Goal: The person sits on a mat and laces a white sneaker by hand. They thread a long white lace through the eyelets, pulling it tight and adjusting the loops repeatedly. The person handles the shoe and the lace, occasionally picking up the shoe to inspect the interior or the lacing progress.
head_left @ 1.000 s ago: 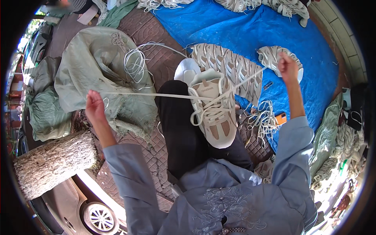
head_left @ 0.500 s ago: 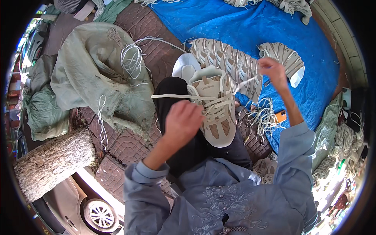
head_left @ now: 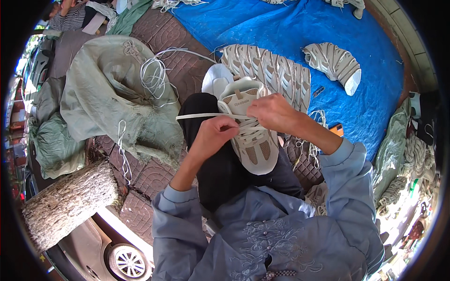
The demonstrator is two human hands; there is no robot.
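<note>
A beige and white sneaker [head_left: 258, 157] rests against my dark-trousered knees, toe toward me. A flat cream shoelace [head_left: 199, 115] crisscrosses its front, and one loose length stretches left across my knee. My left hand [head_left: 214, 136] is closed at the left side of the lacing, fingertips pinched at the lace. At the upper lacing, just below the tongue [head_left: 238, 100], my right hand [head_left: 274, 114] pinches the lace with bent fingers. Its fingertips partly hide the top eyelets. Both hands are close together over the shoe.
A row of similar shoe uppers [head_left: 269, 70] lies on a blue tarp [head_left: 281, 28], with another stack [head_left: 333, 65] farther right. White laces [head_left: 154, 77] lie tangled on a greenish sack [head_left: 101, 79]. An orange object [head_left: 336, 129] sits right; a log [head_left: 70, 201] lies left.
My right hand has come from the far right, where it pulled a lace outward, in to the shoe's upper lacing. My left hand has shifted slightly left and down.
</note>
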